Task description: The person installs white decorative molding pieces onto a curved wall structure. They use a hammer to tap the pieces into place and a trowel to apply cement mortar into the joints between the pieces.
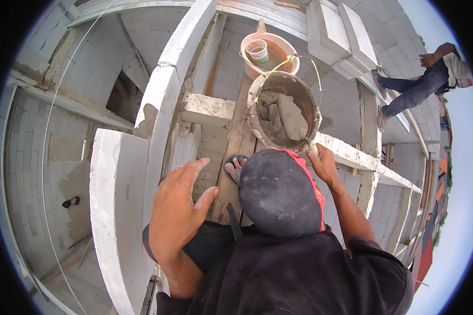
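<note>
My right hand (323,164) is closed at the near rim of a mortar-caked bucket (253,118). It grips a trowel by the handle end, which my fingers mostly hide. The trowel's broad, mortar-coated blade (292,116) lies on the grey wet mortar (270,119) inside. My left hand (178,202) hangs in the air with nothing in it, fingers stretched and thumb apart. Left of it stands a pale upright wall block (113,210). Between my hands, rounded dark cloth with a red edge (281,194) hides part of the plank below.
A second bucket (245,55) with a white cup (257,51) stands beyond the mortar. A sandalled foot (235,168) rests on a wooden plank (228,195). Stacked blocks (331,34) sit far right, near another person (425,84). A cord (48,115) hangs left.
</note>
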The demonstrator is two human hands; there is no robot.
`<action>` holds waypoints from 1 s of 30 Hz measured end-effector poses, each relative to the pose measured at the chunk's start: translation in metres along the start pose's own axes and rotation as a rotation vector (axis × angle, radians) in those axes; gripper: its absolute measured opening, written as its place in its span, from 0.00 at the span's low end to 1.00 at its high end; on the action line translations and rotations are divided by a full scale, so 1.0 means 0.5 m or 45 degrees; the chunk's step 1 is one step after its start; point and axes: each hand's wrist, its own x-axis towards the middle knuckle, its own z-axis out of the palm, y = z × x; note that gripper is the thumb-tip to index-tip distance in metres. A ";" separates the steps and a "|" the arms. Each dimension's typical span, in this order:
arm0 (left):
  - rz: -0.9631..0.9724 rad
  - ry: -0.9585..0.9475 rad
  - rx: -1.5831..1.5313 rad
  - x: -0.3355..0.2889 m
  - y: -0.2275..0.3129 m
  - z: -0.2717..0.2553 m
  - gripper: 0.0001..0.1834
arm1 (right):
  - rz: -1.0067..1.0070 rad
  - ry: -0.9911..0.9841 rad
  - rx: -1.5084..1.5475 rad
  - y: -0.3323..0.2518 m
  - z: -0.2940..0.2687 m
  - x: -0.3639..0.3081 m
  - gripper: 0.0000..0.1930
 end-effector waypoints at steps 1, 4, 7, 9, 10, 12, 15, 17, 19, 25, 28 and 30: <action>0.016 0.019 0.000 -0.004 -0.003 0.002 0.28 | -0.062 0.119 -0.023 0.003 0.018 -0.014 0.23; 0.043 0.065 0.007 -0.018 -0.016 0.002 0.27 | -0.104 0.217 -0.086 0.014 0.016 -0.014 0.22; 0.046 0.080 -0.008 -0.019 -0.012 0.007 0.27 | -0.183 0.435 -0.173 0.096 0.033 -0.008 0.22; 0.017 0.096 0.018 -0.023 -0.014 0.005 0.27 | -0.148 0.348 -0.160 0.056 0.020 -0.003 0.22; 0.024 0.095 0.016 -0.024 -0.012 0.002 0.27 | -0.128 0.314 -0.160 0.038 0.009 -0.002 0.22; 0.031 0.092 0.006 -0.026 -0.009 -0.003 0.27 | -0.133 0.287 -0.143 0.036 0.008 0.002 0.22; 0.046 0.127 0.045 -0.035 -0.018 -0.009 0.27 | -0.090 0.269 -0.108 0.037 0.007 -0.002 0.23; 0.010 0.086 0.027 -0.032 -0.013 -0.011 0.27 | 0.034 0.205 0.019 0.047 0.014 0.003 0.22; 0.107 0.129 0.076 -0.026 -0.019 -0.004 0.28 | 0.106 0.142 0.189 0.034 0.021 -0.014 0.20; -0.040 0.135 0.004 -0.035 -0.030 -0.013 0.27 | 0.144 0.067 0.521 -0.082 0.042 -0.035 0.16; -0.128 0.159 0.025 -0.046 -0.036 -0.018 0.27 | 0.107 0.011 0.629 -0.147 0.053 -0.027 0.13; -0.193 0.184 0.047 -0.056 -0.037 -0.021 0.28 | 0.055 -0.008 0.695 -0.219 0.074 -0.004 0.14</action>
